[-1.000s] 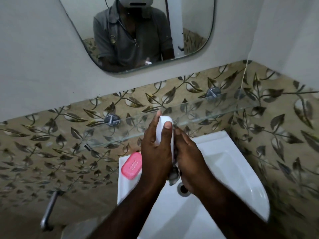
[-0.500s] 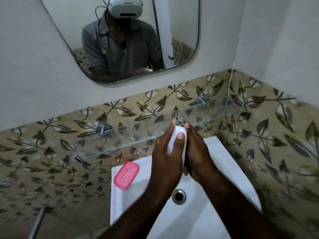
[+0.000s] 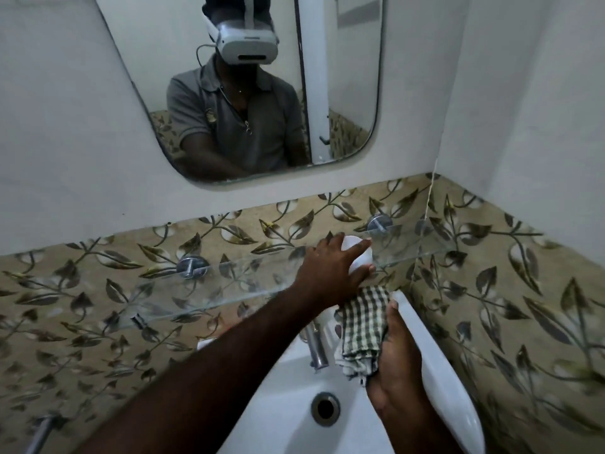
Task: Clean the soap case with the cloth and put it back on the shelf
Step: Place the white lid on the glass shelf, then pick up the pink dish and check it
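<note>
My left hand (image 3: 330, 267) reaches up and grips the white soap case (image 3: 360, 258), which rests on or just above the glass shelf (image 3: 229, 283) near its right bracket; I cannot tell if it touches the glass. Most of the case is hidden under my fingers. My right hand (image 3: 397, 358) is lower, above the right side of the basin, closed on a bunched green-and-white checked cloth (image 3: 361, 326).
A white washbasin (image 3: 294, 404) with a drain (image 3: 325, 408) and a metal tap (image 3: 316, 347) lies below the shelf. Two round metal brackets (image 3: 192, 267) hold the shelf to the leaf-patterned tiles. A mirror (image 3: 248, 86) hangs above. The side wall stands close on the right.
My hands have separated. The left hand has carried the white soap case up and right to the shelf; the right hand has dropped lower with the cloth. The view has tilted upward.
</note>
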